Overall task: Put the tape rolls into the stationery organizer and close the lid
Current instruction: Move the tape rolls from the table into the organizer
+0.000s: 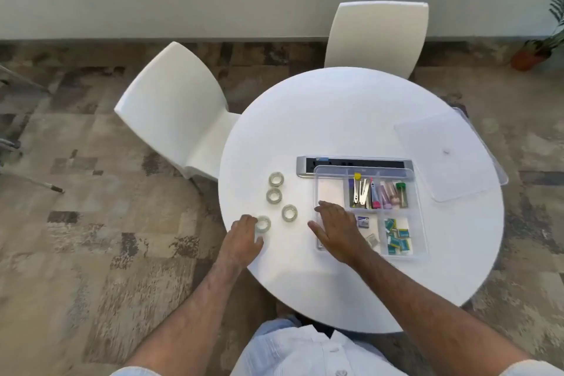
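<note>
Several clear tape rolls lie on the round white table [335, 119]: one [276, 179] at the far left, a second [273, 195] just below it, a third [289, 213] nearer the middle. My left hand [242, 238] closes its fingers on a fourth tape roll [263, 224] at the table's left edge. The clear stationery organizer [331, 189] stands to the right, its lid off. My right hand [337, 230] rests flat, fingers spread, over the organizer's empty left compartment. The clear lid [448, 156] lies at the far right edge.
The organizer's other compartments hold clips, pens and small blue-green packets. A silver power strip [305, 166] lies behind it. Two white chairs [174, 107] [378, 36] stand beyond the table. A potted plant [537, 52] sits on the carpet at far right.
</note>
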Demonstrator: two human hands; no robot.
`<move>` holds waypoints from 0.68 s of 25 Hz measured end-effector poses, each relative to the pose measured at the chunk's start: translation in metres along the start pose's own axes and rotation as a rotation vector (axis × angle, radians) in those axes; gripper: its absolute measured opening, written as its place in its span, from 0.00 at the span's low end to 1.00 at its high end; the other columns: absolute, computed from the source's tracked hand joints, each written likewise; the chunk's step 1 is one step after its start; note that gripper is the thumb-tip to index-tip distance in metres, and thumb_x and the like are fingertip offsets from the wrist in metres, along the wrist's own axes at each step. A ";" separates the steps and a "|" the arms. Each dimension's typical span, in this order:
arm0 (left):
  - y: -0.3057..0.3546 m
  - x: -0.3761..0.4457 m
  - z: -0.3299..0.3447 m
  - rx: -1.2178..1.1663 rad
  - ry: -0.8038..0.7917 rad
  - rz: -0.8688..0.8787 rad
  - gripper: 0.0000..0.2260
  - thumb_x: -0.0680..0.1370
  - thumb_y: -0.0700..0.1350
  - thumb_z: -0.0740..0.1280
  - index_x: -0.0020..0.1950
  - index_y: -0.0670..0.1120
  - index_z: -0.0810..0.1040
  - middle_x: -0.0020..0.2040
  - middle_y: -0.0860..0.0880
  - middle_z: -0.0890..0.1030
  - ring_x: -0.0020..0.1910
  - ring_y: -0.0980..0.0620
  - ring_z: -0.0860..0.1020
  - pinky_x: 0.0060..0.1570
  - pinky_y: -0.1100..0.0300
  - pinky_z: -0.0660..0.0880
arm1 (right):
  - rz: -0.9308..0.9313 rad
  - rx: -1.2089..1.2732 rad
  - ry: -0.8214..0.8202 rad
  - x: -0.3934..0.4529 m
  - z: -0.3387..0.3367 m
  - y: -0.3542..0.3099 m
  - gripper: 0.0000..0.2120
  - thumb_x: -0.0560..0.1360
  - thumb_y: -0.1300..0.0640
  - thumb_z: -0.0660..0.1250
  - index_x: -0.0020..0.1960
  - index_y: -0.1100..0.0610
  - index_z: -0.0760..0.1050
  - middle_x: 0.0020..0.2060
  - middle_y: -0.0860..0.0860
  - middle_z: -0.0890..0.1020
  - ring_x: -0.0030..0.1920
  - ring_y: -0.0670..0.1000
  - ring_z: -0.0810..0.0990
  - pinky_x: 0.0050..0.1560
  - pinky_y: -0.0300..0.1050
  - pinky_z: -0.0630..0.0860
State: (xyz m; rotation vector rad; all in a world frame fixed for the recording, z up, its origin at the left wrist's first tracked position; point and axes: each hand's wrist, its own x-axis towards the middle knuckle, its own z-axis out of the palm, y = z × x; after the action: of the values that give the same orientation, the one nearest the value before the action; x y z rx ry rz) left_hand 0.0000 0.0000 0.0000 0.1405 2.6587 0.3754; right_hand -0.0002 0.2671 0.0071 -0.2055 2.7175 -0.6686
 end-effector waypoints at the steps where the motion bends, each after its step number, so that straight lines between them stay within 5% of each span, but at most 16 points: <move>1: -0.001 0.002 0.003 0.013 -0.017 0.005 0.21 0.80 0.47 0.64 0.71 0.40 0.70 0.69 0.43 0.72 0.66 0.42 0.72 0.68 0.52 0.68 | -0.032 -0.066 -0.007 0.005 0.007 -0.008 0.24 0.83 0.40 0.55 0.73 0.53 0.69 0.75 0.50 0.70 0.75 0.52 0.65 0.71 0.54 0.62; 10: -0.008 0.015 0.033 -0.043 -0.072 0.124 0.30 0.79 0.45 0.66 0.79 0.42 0.62 0.81 0.44 0.60 0.80 0.45 0.60 0.79 0.53 0.59 | -0.137 -0.474 -0.260 0.046 0.050 -0.054 0.26 0.80 0.45 0.59 0.73 0.57 0.66 0.69 0.54 0.74 0.68 0.58 0.72 0.64 0.58 0.63; 17: -0.015 0.019 0.037 0.064 -0.002 0.166 0.24 0.77 0.40 0.64 0.73 0.44 0.70 0.72 0.45 0.73 0.71 0.44 0.71 0.70 0.52 0.71 | -0.115 -0.526 -0.258 0.050 0.066 -0.061 0.18 0.78 0.52 0.64 0.65 0.57 0.72 0.62 0.55 0.77 0.62 0.59 0.75 0.61 0.58 0.64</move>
State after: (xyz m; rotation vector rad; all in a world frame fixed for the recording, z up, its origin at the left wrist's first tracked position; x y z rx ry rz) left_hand -0.0014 -0.0020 -0.0442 0.3829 2.6659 0.3425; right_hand -0.0196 0.1749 -0.0331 -0.5342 2.5830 0.0615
